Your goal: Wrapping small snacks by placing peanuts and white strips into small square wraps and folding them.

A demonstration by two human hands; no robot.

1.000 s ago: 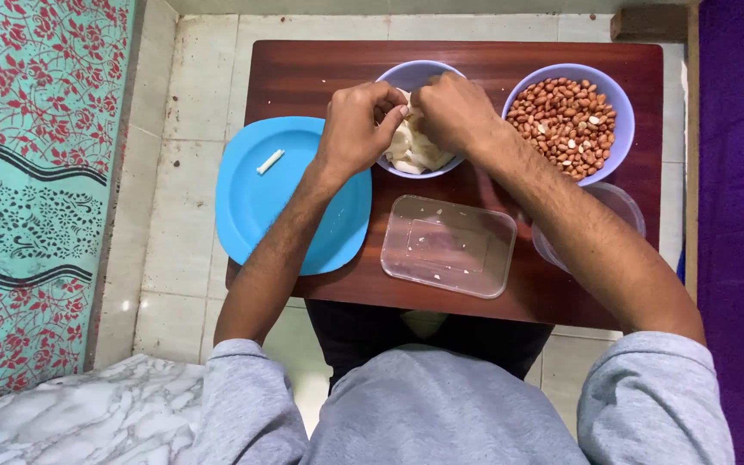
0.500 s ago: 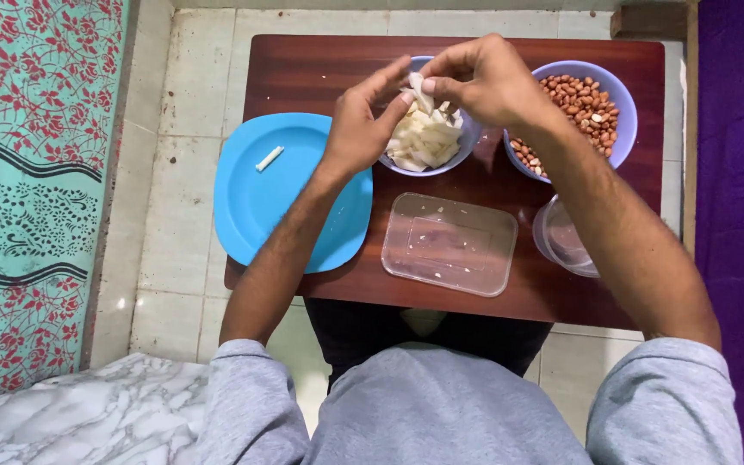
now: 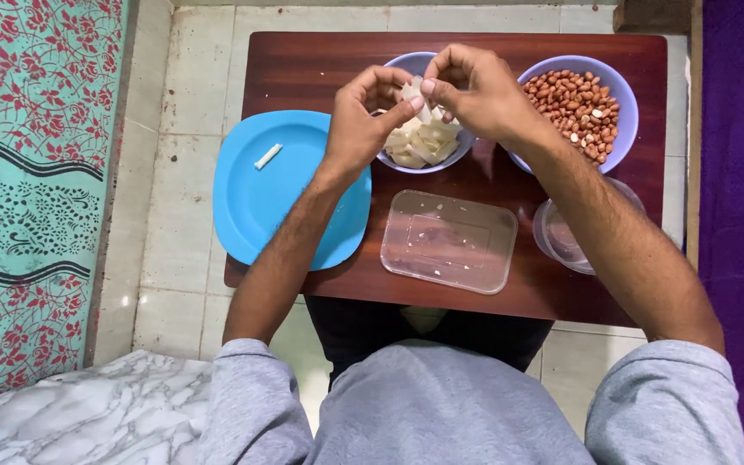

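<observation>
Left hand (image 3: 362, 120) and right hand (image 3: 474, 90) pinch one pale strip (image 3: 412, 93) together above the lilac bowl of strips (image 3: 424, 142). On the brown worktop (image 3: 303, 69): blue plate (image 3: 260, 202), clear rectangular tub (image 3: 449, 241), bowl of peanuts (image 3: 580, 108).

2 bowls (image 3: 610, 95), 1 plate (image 3: 260, 207), 2 clear containers (image 3: 449, 241).

Both hands, left hand (image 3: 362, 116) and right hand (image 3: 474, 88), pinched one pale strip (image 3: 415, 93) above the lilac bowl (image 3: 415, 65) on the counter (image 3: 303, 69).

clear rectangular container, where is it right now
In the head view the clear rectangular container sits empty at the table's near edge, between the blue plate on its left and a round clear tub on its right.
</observation>
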